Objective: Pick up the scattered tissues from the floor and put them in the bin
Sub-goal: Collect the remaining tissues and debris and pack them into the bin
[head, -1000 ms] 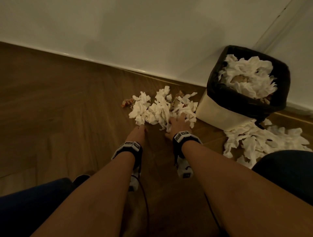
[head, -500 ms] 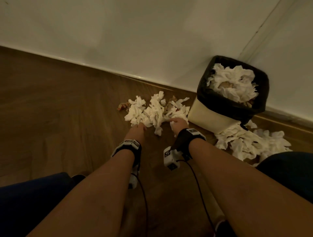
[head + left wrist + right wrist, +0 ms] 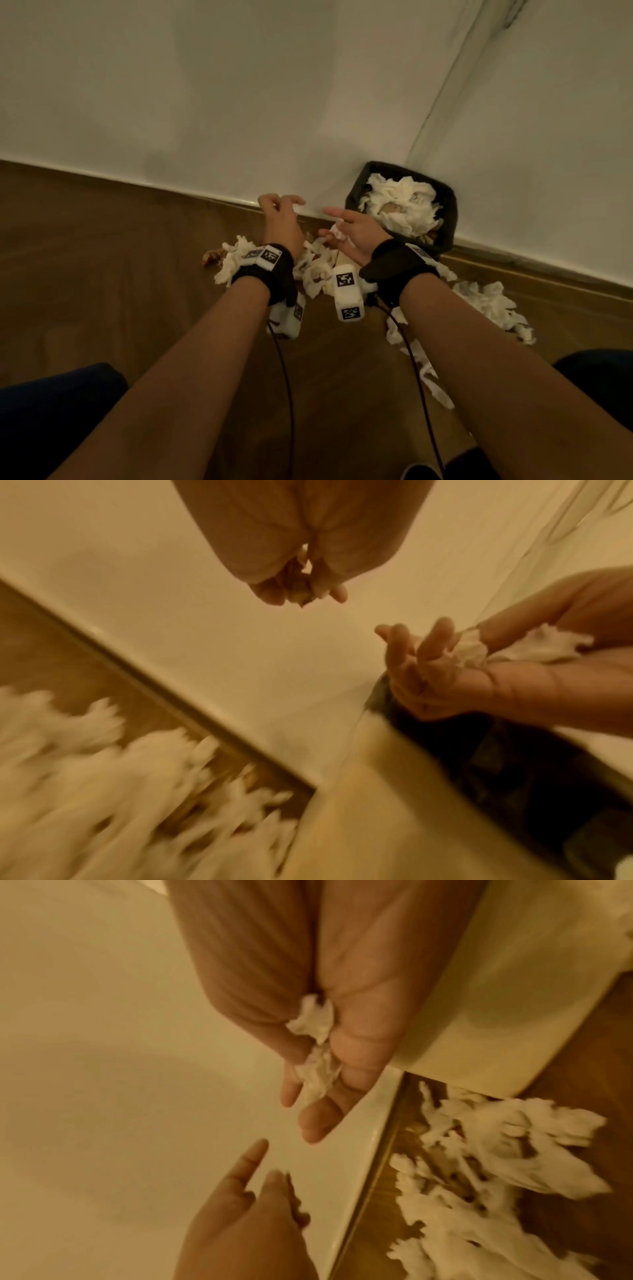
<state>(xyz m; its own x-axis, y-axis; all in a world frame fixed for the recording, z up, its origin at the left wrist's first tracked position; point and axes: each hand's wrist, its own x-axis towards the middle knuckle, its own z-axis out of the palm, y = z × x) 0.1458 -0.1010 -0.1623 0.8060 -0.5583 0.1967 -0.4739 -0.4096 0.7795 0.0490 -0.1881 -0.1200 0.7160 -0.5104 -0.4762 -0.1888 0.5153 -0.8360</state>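
Note:
Both hands hang in the air above the crumpled white tissues [image 3: 318, 270] on the wooden floor. My right hand [image 3: 337, 222] is just left of the bin [image 3: 450, 219] and pinches a white tissue [image 3: 337, 233] between thumb and palm, its other fingers fairly straight; the tissue [image 3: 313, 1020] shows clearly in the right wrist view. My left hand [image 3: 282, 204] is further left with curled fingers. A small crumpled scrap [image 3: 301, 596] sits among its fingertips in the left wrist view. The bin has a black liner and is heaped with tissues.
A second spread of tissues [image 3: 486, 301] lies on the floor in front of and right of the bin. A brownish scrap [image 3: 212, 257] sits at the left end of the pile. White wall and skirting [image 3: 205, 197] run close behind. My knees frame the lower corners.
Both hands have lifted off the floor pile and moved up toward the wall and bin. The right hand came away with a tissue. The view tilted up.

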